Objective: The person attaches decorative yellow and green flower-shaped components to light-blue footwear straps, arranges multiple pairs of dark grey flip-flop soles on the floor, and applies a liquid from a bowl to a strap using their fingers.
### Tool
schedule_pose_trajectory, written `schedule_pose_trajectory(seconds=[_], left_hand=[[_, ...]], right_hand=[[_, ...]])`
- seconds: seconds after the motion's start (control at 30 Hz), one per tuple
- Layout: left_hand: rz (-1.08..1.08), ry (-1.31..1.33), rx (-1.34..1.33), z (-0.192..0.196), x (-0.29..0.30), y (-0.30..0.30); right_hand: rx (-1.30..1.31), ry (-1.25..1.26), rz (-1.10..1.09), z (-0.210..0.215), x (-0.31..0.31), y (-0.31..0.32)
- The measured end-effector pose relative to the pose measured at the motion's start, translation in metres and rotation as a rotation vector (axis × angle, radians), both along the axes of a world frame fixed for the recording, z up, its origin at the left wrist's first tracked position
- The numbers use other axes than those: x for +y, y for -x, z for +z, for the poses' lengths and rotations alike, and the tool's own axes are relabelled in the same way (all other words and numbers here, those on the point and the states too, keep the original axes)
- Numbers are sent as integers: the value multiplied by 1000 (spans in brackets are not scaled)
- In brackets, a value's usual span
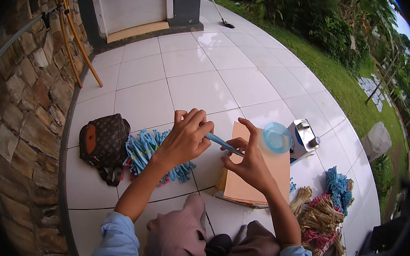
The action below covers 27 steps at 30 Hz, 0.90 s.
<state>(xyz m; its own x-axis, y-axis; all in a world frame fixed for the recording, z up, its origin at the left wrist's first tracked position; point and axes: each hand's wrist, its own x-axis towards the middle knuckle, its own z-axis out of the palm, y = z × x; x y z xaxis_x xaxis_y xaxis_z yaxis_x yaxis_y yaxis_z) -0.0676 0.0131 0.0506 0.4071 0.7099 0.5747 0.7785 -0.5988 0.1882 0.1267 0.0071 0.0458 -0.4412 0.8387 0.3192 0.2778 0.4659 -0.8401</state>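
My left hand grips the handle end of a light blue plastic ladle, fingers curled around it. My right hand pinches the same handle further along, close to the round translucent bowl. The ladle is held level above a tan cardboard box that lies on the white tiled floor. Behind my left hand, a pile of several more blue ladles with pink bits rests on the tiles.
A brown patterned bag sits at the left by a stone wall. A blue and white carton with a metal top stands right of the box. Bundles of straw with blue and pink fibre lie at the right. Grass borders the tiles.
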Motion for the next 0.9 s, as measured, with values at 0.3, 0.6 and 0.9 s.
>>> schedule_pose_trajectory(seconds=[0.3,0.6,0.9], left_hand=[[139,73,-156,-40,0,1],[133,409,-432,-90,-6,-22],[-142,620,-748,-113,-6,-43]], right_hand=[[88,77,-163,-3,-9,-58],[421,358,-188,-41,-16,-71],[429,106,-370,-47,-18,-70]])
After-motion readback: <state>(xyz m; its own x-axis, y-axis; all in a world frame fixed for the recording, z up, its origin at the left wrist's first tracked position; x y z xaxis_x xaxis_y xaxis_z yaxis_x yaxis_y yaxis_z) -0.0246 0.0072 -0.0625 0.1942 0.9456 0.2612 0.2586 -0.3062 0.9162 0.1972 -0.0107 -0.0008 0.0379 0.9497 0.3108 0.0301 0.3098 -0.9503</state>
